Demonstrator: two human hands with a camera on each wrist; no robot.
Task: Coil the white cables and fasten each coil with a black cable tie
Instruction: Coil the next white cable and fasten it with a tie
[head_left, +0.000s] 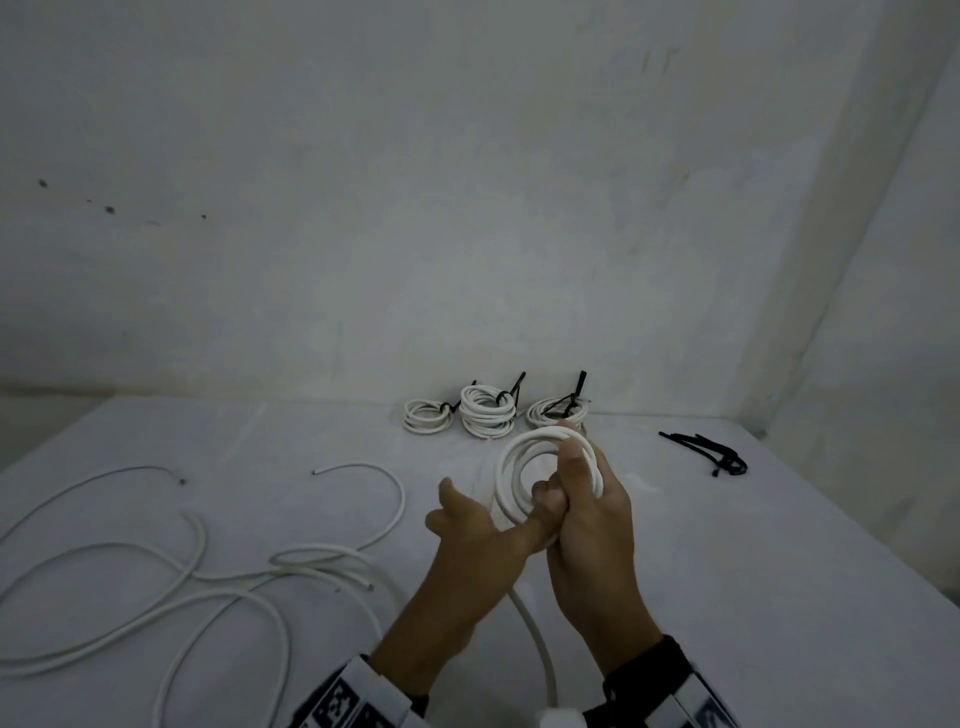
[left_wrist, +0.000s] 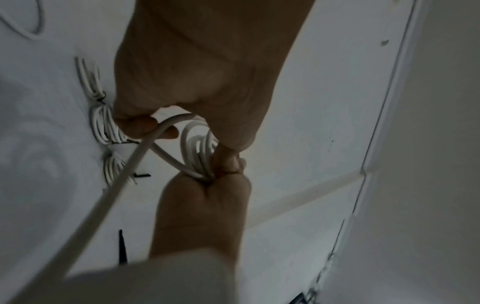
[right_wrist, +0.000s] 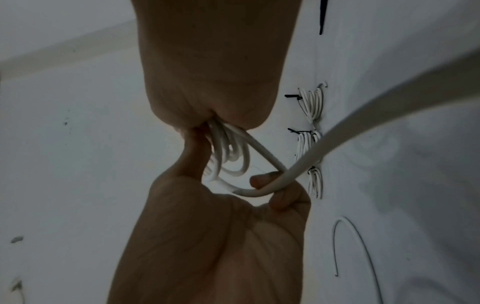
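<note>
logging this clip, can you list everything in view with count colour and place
coil in progress: one, white, held up above the table, free end trailing toward the person
tied coils: three, white with black ties, row at the table's far edge by the wall
loose cables: several, white, count unclear, sprawled on the table's left
spare cable ties: small bunch, black, far right of the table
table: one, white
wall: white, behind
left hand: guides the cable
right hand: grips the coil

- Smooth, faintly glossy white plastic-sheathed cable coil (head_left: 524, 470) between the hands
- Thin, matt black plastic cable ties (head_left: 709, 453) right of the hands
- Matt white tabletop (head_left: 727, 545) under them
</note>
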